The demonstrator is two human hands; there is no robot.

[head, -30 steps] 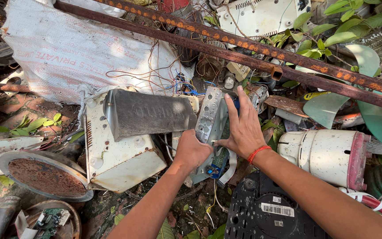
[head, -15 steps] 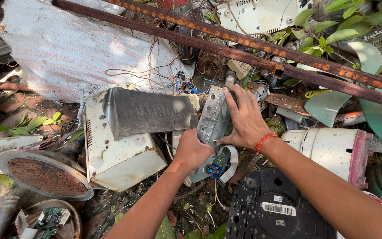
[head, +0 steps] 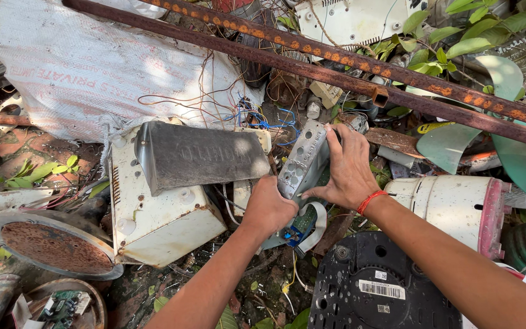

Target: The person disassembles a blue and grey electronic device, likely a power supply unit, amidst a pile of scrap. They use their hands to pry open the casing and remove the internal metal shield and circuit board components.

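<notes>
While both hands worked at the grey perforated sheet-metal cover [head: 302, 159], the grip shifted: a second earlier the right hand [head: 348, 167] lay with fingers spread over the cover's upper face, and now it was wrapped round the right edge, fingers curled over the top rim, thumb pressed low against the front. Closed firmly on the metal. The left hand [head: 269, 207] stayed clenched at the cover's bottom corner, fist tight, knuckles up; whether it held the cover itself or the part beneath could not be told.

Cover had come up a little and stood more upright than before, tilted slightly left, its lower end against the green circuit board with blue connectors [head: 299, 225]. White flat ribbon cable [head: 319, 222] looped just beside the board.

Judgement: the piece looked to be working loose from what lay under it, not yet free.

Surroundings unchanged. Dented white metal appliance casing [head: 153, 225] with a dark grey bent plate [head: 199, 155] lay just left of the hands. Long rusty steel bar [head: 336, 73] crossed above. White cylindrical drum with pink rim [head: 452, 207] to the right, black round plastic base [head: 378, 286] below it. Tangled thin wires [head: 257, 116] behind the cover.
</notes>
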